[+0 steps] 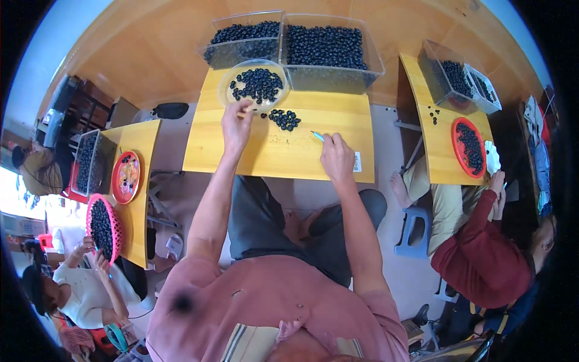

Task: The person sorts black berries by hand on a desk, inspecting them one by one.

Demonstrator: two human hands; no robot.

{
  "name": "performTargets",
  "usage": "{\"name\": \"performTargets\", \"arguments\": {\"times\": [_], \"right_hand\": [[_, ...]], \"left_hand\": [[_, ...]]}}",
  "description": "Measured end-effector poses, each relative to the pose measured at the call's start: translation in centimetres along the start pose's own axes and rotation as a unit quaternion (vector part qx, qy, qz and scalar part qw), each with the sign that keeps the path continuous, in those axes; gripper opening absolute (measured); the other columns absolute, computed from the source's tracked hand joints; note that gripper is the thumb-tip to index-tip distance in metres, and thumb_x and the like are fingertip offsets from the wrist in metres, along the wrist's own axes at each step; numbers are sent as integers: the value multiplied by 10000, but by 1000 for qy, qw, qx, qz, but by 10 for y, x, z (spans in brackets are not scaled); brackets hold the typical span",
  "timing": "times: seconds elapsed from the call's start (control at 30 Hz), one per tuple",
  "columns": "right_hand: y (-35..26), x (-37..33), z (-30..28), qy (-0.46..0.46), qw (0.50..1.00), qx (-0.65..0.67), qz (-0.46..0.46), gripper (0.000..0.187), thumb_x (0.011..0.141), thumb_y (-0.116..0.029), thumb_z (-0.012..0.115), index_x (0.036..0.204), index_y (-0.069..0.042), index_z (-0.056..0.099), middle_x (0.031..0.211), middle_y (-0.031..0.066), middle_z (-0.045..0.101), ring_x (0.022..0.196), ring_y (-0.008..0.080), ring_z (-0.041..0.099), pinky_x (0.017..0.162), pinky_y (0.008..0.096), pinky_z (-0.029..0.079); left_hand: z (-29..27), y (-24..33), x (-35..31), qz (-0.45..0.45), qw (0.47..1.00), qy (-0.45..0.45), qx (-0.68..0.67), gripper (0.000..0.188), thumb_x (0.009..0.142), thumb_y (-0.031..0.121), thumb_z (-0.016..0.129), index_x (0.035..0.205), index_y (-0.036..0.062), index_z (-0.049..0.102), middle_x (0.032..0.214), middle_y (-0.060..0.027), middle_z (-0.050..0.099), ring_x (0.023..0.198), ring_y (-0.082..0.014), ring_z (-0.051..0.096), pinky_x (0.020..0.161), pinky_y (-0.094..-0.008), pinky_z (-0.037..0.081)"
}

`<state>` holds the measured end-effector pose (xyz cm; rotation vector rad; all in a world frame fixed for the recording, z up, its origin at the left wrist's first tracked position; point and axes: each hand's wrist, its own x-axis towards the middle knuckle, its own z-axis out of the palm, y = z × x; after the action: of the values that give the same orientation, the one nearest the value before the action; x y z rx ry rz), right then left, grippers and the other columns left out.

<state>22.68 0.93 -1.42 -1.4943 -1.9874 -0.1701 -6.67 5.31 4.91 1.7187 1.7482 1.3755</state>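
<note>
My left hand (237, 125) is at the near rim of a round clear dish (224, 96), its fingers pinched together; what they hold, if anything, is too small to make out. In the dish lie many small, shiny black balls (259, 83). A loose pile of the same black balls (284, 120) rests on the yellow table (211, 148), between my two hands. My right hand (337, 158) is closed around a slim light-blue pen-like tool (318, 136), its tip pointing left toward the pile. Small brown crumbs are scattered below the pile.
Two clear bins (338, 78) of black balls stand at the table's far edge. A white label (357, 161) is near its right corner. Co-workers sit at yellow tables on both sides, with a pink basket (119, 232), a red plate (457, 154) and a blue-grey stool (415, 232).
</note>
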Motion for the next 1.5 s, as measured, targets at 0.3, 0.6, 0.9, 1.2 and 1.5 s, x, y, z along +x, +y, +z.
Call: {"name": "performTargets", "arguments": {"times": [0.3, 0.6, 0.9, 1.2, 1.5], "right_hand": [[-6, 2, -9, -25, 1000, 5, -6, 81, 878, -72, 611, 920, -32, 668, 873, 132, 609, 799, 308, 711, 664, 441, 609], [-11, 4, -4, -33, 999, 0, -13, 100, 873, -70, 625, 958, -43, 671, 879, 123, 607, 806, 306, 705, 664, 441, 607], [-4, 1, -10, -10, 1000, 1, 10, 100, 881, -83, 616, 957, -57, 675, 868, 120, 609, 759, 321, 700, 639, 457, 581], [-22, 2, 8, -39, 999, -13, 25, 62, 908, -123, 593, 916, -81, 638, 895, 113, 632, 763, 341, 701, 647, 476, 579], [-11, -1, -6, -1, 999, -35, 27, 106, 941, -134, 588, 991, -117, 680, 873, 102, 633, 743, 336, 705, 616, 486, 572]], "left_hand": [[3, -23, -104, 58, 974, 60, 211, 223, 953, 124, 714, 1135, -3, 694, 1226, -177, 673, 1198, -371, 608, 1059, -448, 477], [-2, -24, -105, 37, 975, 32, 218, 149, 963, 127, 692, 1069, 32, 736, 1216, -161, 678, 1190, -352, 616, 1036, -447, 496], [-4, -18, -107, 151, 972, -4, 182, 179, 939, 104, 713, 1098, 23, 706, 1285, -211, 621, 1236, -414, 580, 1066, -483, 477], [-47, -52, -124, -67, 986, 60, -143, 182, 987, 114, 699, 1153, 40, 693, 1304, -149, 623, 1261, -291, 594, 1060, -422, 497], [-115, -38, -133, -180, 935, 60, -298, 228, 938, -42, 725, 1149, 33, 678, 1216, -79, 661, 1172, -180, 629, 1010, -349, 529]]}}
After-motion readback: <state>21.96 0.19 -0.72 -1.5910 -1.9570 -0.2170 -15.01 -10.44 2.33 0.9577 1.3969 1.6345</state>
